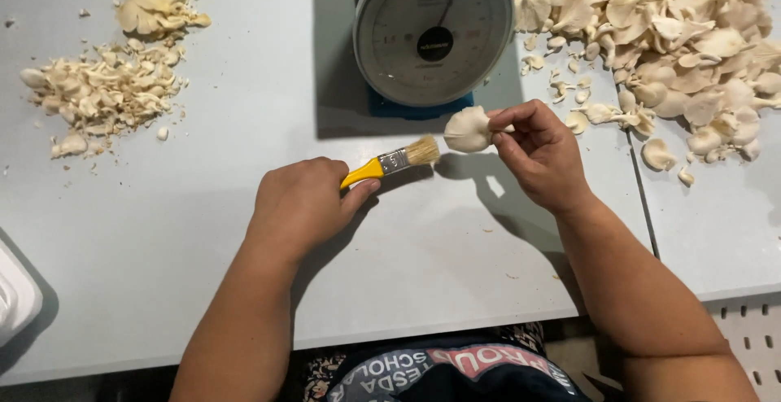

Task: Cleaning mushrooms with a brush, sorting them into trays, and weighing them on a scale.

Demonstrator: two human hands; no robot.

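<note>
Centre frame, right hand (541, 148) pinches a pale cream oyster mushroom (468, 129) by its stem, cap raised off the grey surface (203, 207) toward the bristles of a yellow-handled paintbrush (392, 162), left hand (303, 203) gripping the handle closed.

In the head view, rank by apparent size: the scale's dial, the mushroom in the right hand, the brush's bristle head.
1. Scale dial, largest by far.
2. Mushroom in the right hand.
3. Brush bristle head, held by the left hand, somewhat smaller than the mushroom.
</note>
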